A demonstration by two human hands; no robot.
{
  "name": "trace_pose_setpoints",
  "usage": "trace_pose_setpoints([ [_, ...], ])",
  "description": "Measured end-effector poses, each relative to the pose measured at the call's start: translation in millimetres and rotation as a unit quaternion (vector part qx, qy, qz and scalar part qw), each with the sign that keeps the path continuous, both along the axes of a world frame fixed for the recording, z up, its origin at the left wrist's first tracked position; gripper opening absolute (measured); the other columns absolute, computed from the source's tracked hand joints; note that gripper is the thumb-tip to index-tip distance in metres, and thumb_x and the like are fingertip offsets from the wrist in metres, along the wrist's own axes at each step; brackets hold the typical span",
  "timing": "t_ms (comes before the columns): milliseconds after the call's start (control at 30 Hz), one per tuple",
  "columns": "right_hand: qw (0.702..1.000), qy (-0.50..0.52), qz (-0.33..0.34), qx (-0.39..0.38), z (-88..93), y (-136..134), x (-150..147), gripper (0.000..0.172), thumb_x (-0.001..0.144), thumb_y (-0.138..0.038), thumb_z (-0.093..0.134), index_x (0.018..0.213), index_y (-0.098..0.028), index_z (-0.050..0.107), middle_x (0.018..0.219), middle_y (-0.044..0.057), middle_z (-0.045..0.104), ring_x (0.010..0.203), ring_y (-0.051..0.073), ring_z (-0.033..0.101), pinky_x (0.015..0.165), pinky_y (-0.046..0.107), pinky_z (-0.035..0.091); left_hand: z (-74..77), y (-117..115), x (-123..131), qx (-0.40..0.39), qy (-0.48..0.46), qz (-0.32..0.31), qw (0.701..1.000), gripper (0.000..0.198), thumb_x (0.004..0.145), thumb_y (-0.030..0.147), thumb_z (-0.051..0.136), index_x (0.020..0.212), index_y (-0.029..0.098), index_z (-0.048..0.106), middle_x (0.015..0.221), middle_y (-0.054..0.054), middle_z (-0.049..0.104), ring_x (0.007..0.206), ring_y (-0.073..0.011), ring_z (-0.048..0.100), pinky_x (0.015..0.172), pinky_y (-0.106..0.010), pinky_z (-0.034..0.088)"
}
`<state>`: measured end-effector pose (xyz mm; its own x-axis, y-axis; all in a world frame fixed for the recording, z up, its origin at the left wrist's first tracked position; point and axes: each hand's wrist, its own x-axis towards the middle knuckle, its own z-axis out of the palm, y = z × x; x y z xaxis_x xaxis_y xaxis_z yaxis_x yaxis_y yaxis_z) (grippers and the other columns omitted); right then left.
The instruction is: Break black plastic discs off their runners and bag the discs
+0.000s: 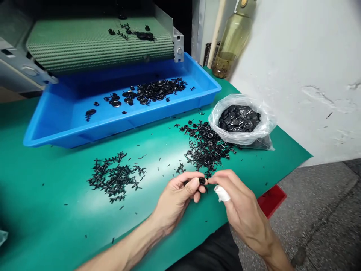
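My left hand [178, 197] pinches a small round black plastic part [202, 181] between thumb and fingertips, low over the green table. Close on its right is my right hand [244, 209], index fingertip at the part's edge; whether it touches is unclear. A white wrapping [222, 193] covers the right thumb, which stands apart from the index finger. Just beyond both hands lies a heap of small black plastic pieces [207, 146], some with round heads. To the left is another pile of black branched pieces [114, 175].
A clear plastic bag [239, 140] of black discs [239, 117] stands at the right. Behind, a blue tray [126, 124] holds black parts below a green conveyor belt [98, 41]. A bottle [232, 41] leans by the white wall; a red bin [272, 201] sits below the table edge.
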<state>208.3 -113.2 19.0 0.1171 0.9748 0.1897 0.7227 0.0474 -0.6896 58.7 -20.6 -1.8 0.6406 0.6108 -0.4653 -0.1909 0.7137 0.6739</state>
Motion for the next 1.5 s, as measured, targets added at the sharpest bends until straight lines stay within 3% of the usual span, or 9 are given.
trace_pose_setpoints([
  [200, 0.987, -0.157, -0.008, 0.009, -1.8, -5.4, -2.5, 0.034, 0.092, -0.006, 0.033, 0.113, -0.013, 0.059, 0.086, 0.008, 0.066, 0.079, 0.02, 0.063, 0.07, 0.032, 0.052, 0.0, -0.7, 2.5, -0.008, -0.006, 0.017, 1.0, 0.026, 0.075, 0.03, 0.079, 0.096, 0.015, 0.074, 0.074, -0.005, 0.07, 0.059, -0.0083, 0.054, 0.062, -0.023, 0.042],
  [467, 0.985, -0.171, -0.007, 0.002, 6.0, -4.1, -5.9, 0.029, 0.091, -0.007, 0.033, 0.093, -0.017, 0.061, 0.074, 0.004, 0.061, 0.069, 0.018, 0.059, 0.061, 0.029, 0.043, 2.3, 0.0, 3.4, -0.009, -0.023, 0.017, 1.0, 0.018, 0.075, 0.024, 0.079, 0.087, 0.014, 0.071, 0.08, -0.005, 0.071, 0.062, -0.0075, 0.06, 0.064, -0.018, 0.047],
  [600, 0.985, -0.175, -0.012, -0.001, 4.6, -6.1, -7.0, 0.03, 0.089, -0.006, 0.035, 0.096, -0.017, 0.062, 0.075, 0.005, 0.061, 0.071, 0.018, 0.059, 0.064, 0.029, 0.045, 2.1, 0.7, 3.4, -0.022, -0.03, 0.026, 0.999, 0.017, 0.072, 0.022, 0.081, 0.081, 0.014, 0.069, 0.085, -0.005, 0.072, 0.069, -0.0095, 0.063, 0.068, -0.019, 0.051],
  [733, 0.987, -0.161, -0.017, -0.008, 4.4, -8.1, -6.6, 0.032, 0.088, -0.006, 0.035, 0.104, -0.016, 0.062, 0.079, 0.005, 0.062, 0.073, 0.019, 0.06, 0.065, 0.03, 0.046, 0.3, 0.9, 2.5, -0.033, -0.026, 0.034, 0.999, 0.024, 0.071, 0.019, 0.081, 0.093, 0.014, 0.072, 0.088, -0.005, 0.072, 0.073, -0.0109, 0.066, 0.076, -0.021, 0.054],
  [833, 0.988, -0.154, -0.019, -0.013, 5.4, -9.7, -5.7, 0.034, 0.088, -0.005, 0.035, 0.107, -0.016, 0.061, 0.079, 0.005, 0.062, 0.073, 0.019, 0.059, 0.063, 0.03, 0.045, -0.9, 0.7, 1.4, -0.031, -0.03, 0.027, 0.999, 0.019, 0.075, 0.017, 0.078, 0.092, 0.012, 0.073, 0.09, -0.007, 0.073, 0.075, -0.0111, 0.068, 0.079, -0.021, 0.055],
  [1067, 0.992, -0.122, -0.017, -0.018, 3.7, -16.0, -2.6, 0.033, 0.088, -0.004, 0.035, 0.107, -0.018, 0.059, 0.083, 0.004, 0.062, 0.075, 0.019, 0.058, 0.066, 0.031, 0.045, 0.1, 2.9, 0.1, -0.048, -0.04, 0.01, 0.998, 0.012, 0.079, 0.016, 0.075, 0.091, 0.014, 0.072, 0.088, -0.006, 0.072, 0.084, -0.0151, 0.071, 0.075, -0.019, 0.056],
  [1233, 0.994, -0.105, -0.009, -0.033, 1.5, -19.8, -0.2, 0.034, 0.09, -0.006, 0.036, 0.112, -0.019, 0.057, 0.088, 0.004, 0.062, 0.079, 0.019, 0.059, 0.068, 0.031, 0.045, 1.1, 4.5, -0.6, -0.005, -0.059, 0.01, 0.998, 0.015, 0.08, 0.014, 0.074, 0.094, 0.014, 0.071, 0.091, -0.005, 0.069, 0.075, -0.0082, 0.064, 0.067, -0.014, 0.051],
  [1333, 0.994, -0.108, -0.012, -0.023, 2.9, -18.7, 0.3, 0.034, 0.091, -0.006, 0.035, 0.114, -0.019, 0.057, 0.089, 0.005, 0.062, 0.079, 0.018, 0.06, 0.069, 0.031, 0.045, -1.0, 4.4, -1.1, -0.002, -0.063, 0.006, 0.998, 0.013, 0.08, 0.016, 0.074, 0.093, 0.012, 0.072, 0.098, -0.008, 0.068, 0.077, -0.0085, 0.06, 0.062, -0.014, 0.047],
  [1500, 0.993, -0.12, -0.013, -0.016, 3.5, -15.9, 2.0, 0.036, 0.089, -0.004, 0.035, 0.115, -0.017, 0.057, 0.087, 0.006, 0.062, 0.078, 0.019, 0.059, 0.069, 0.031, 0.046, -5.7, 5.7, -1.5, -0.02, -0.093, 0.005, 0.995, 0.019, 0.082, 0.019, 0.072, 0.1, 0.014, 0.069, 0.084, -0.004, 0.065, 0.069, -0.0071, 0.055, 0.053, -0.013, 0.04],
])
